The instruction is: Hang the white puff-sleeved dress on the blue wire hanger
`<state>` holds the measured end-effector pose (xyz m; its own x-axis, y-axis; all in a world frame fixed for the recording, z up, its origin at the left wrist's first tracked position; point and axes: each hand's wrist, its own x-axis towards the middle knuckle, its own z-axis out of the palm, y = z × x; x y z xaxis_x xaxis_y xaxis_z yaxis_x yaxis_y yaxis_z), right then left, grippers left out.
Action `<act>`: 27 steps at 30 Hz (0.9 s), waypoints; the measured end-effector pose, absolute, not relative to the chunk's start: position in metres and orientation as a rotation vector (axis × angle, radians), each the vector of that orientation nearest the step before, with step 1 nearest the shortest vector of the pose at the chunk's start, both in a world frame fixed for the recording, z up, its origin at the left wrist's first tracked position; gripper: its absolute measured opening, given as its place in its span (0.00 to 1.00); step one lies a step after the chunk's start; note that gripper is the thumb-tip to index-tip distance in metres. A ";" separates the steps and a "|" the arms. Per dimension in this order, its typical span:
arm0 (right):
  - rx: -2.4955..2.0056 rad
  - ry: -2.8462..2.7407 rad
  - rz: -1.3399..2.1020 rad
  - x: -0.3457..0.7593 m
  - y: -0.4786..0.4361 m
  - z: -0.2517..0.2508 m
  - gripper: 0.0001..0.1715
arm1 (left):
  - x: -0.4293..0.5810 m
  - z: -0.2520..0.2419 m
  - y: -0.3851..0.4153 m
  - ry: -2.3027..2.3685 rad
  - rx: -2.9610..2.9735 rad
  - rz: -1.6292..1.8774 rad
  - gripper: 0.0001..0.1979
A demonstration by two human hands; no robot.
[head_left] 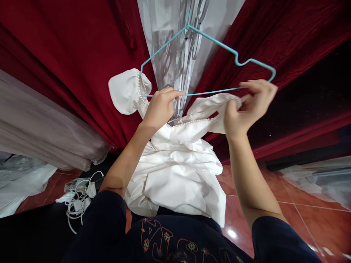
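Note:
A white dress (175, 175) with pearl beading along its neckline hangs in front of me. Its left puff sleeve (124, 91) is looped over the left end of a light blue hanger (214, 41). My left hand (161, 107) is closed round the hanger's bottom bar, near the beaded edge. Over on the other side, my right hand (249, 106) pinches the dress's right sleeve (216, 104) between thumb and fingers, just beneath the hanger's right corner. That sleeve is off the hanger, and its end is partly hidden by my fingers.
Dark red curtains (82, 47) flank a sheer white drape (167, 40) behind the hanger. White cables (78, 204) lie on a black surface at lower left. Pale tulle (320, 179) spreads over the red tiled floor (276, 215) at right.

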<state>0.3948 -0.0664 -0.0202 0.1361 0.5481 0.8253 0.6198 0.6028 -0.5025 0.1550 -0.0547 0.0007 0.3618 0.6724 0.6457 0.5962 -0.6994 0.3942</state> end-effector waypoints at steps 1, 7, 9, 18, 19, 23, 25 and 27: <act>-1.046 -1.481 -0.104 0.402 -0.067 -0.014 0.18 | 0.151 0.002 -0.054 1.185 2.515 1.251 0.26; -1.183 -1.286 -0.298 0.454 -0.044 0.033 0.10 | 0.144 0.007 -0.057 1.249 2.549 1.219 0.27; -1.198 -1.299 -0.321 0.456 -0.029 0.048 0.08 | 0.146 0.007 -0.059 1.227 2.532 1.215 0.27; -1.057 -1.295 0.366 0.377 -0.012 0.081 0.20 | 0.146 0.002 -0.055 1.423 2.580 1.132 0.26; -0.937 -1.312 0.293 0.372 -0.017 0.075 0.19 | 0.146 0.002 -0.055 1.448 2.590 1.115 0.27; -0.689 -1.714 0.028 0.363 -0.033 0.025 0.09 | 0.146 0.004 -0.059 1.422 2.593 1.084 0.26; -0.810 -1.987 -0.026 0.362 -0.033 -0.007 0.11 | 0.147 0.004 -0.061 1.414 2.593 1.086 0.26; -0.950 -2.095 -0.143 0.362 -0.031 -0.033 0.15 | 0.148 0.001 -0.061 1.410 2.608 1.080 0.25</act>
<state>0.3618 -0.0310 -0.0330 -0.3864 0.5797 0.7174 0.6719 0.7097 -0.2116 0.1479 -0.0608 0.0012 0.3663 0.7340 0.5719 0.7432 -0.6006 0.2948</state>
